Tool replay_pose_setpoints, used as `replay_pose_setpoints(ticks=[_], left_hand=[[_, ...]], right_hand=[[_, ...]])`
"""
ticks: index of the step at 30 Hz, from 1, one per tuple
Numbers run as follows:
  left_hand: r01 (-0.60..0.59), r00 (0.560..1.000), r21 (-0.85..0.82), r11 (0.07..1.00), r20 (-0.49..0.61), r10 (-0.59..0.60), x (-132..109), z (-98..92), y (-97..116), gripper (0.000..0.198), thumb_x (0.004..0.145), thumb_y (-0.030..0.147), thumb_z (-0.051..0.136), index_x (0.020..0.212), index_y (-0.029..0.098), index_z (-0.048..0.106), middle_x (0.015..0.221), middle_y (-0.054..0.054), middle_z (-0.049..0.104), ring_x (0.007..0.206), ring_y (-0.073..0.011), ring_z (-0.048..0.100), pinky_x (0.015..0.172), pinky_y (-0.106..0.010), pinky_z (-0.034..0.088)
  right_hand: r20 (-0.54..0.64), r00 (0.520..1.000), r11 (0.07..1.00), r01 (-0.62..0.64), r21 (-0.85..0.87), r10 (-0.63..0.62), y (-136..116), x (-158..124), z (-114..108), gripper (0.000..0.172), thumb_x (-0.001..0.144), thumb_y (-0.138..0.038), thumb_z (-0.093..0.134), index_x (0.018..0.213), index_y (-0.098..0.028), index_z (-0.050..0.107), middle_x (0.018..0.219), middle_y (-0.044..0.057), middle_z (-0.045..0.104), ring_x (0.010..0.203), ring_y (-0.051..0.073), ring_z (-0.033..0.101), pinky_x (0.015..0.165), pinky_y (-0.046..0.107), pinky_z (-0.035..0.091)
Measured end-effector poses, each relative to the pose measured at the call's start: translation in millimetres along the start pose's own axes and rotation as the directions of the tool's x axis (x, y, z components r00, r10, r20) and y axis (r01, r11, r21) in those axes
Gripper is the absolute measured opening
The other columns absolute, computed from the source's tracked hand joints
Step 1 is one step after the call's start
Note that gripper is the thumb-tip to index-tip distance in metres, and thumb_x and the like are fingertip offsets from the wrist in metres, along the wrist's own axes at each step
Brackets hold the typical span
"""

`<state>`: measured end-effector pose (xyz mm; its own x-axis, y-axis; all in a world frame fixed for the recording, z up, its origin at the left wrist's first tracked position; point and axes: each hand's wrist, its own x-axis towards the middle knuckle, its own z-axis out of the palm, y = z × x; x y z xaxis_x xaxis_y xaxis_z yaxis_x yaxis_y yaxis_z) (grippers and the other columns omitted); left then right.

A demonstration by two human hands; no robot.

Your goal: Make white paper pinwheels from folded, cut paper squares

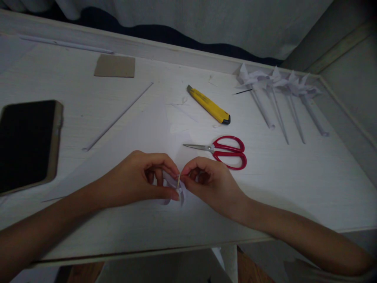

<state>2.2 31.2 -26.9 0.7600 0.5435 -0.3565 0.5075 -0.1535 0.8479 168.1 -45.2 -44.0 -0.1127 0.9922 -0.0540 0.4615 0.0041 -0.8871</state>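
A small folded white paper piece (182, 198) with a thin pale stick (178, 182) standing up from it is between my hands. My left hand (144, 177) is closed in a pinch, thumb at the paper and a fingertip at the stick's top. From the other side, the fingers of my right hand (209, 177) press together at the stick's upper end; anything tiny between them is too small to name. Scissors (228, 151) with red handles lie just beyond my right hand. Under my hands spreads a large white paper sheet (141, 137).
A yellow box cutter (208, 104) lies beyond the scissors. Several white paper pinwheels (277, 82) rest at the back right. A rolled paper stick (118, 117), a cardboard piece (114, 66) and a dark tablet-like device (28, 143) are to the left. A raised ledge (165, 55) edges the table's back.
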Motion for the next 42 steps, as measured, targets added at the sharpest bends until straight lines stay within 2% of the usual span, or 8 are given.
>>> replay_pose_setpoints(ticks=[7, 28, 42], left_hand=[[0.003, 1.0, -0.009, 1.0, 0.011, -0.003, 0.0, -0.1, -0.3, 0.033, 0.056, 0.034, 0.071, 0.08, 0.016, 0.058, 0.058, 0.003, 0.061, 0.046, -0.0066, 0.051, 0.041, -0.014, 0.039], [0.047, 0.999, -0.036, 0.998, 0.015, -0.046, -0.2, 0.9, 3.4, 0.034, 0.054, 0.031, 0.072, 0.081, 0.016, 0.058, 0.055, 0.005, 0.06, 0.045, -0.0056, 0.05, 0.04, -0.012, 0.037], [-0.005, 1.0, -0.005, 1.0, 0.017, 0.005, -0.5, 0.3, 0.7, 0.03, 0.055, 0.029, 0.072, 0.08, 0.016, 0.059, 0.055, 0.005, 0.06, 0.044, -0.0053, 0.05, 0.04, -0.012, 0.038]], right_hand=[[0.006, 1.0, 1.0, 0.0, 0.017, 0.0, -0.7, -0.1, 0.0, 0.008, 0.071, -0.016, 0.052, 0.078, -0.015, 0.057, 0.065, -0.001, 0.058, 0.053, 0.006, 0.05, 0.05, 0.017, 0.04], [0.042, 0.999, 0.997, -0.027, 0.073, 0.024, -0.9, 1.6, -2.4, 0.007, 0.072, -0.014, 0.052, 0.076, -0.014, 0.057, 0.063, -0.002, 0.058, 0.053, 0.004, 0.05, 0.047, 0.014, 0.038], [0.075, 0.994, 0.987, -0.088, 0.132, 0.079, -1.3, 1.9, -1.8, 0.008, 0.073, -0.02, 0.054, 0.074, -0.014, 0.058, 0.064, -0.001, 0.058, 0.053, 0.005, 0.05, 0.048, 0.016, 0.039]])
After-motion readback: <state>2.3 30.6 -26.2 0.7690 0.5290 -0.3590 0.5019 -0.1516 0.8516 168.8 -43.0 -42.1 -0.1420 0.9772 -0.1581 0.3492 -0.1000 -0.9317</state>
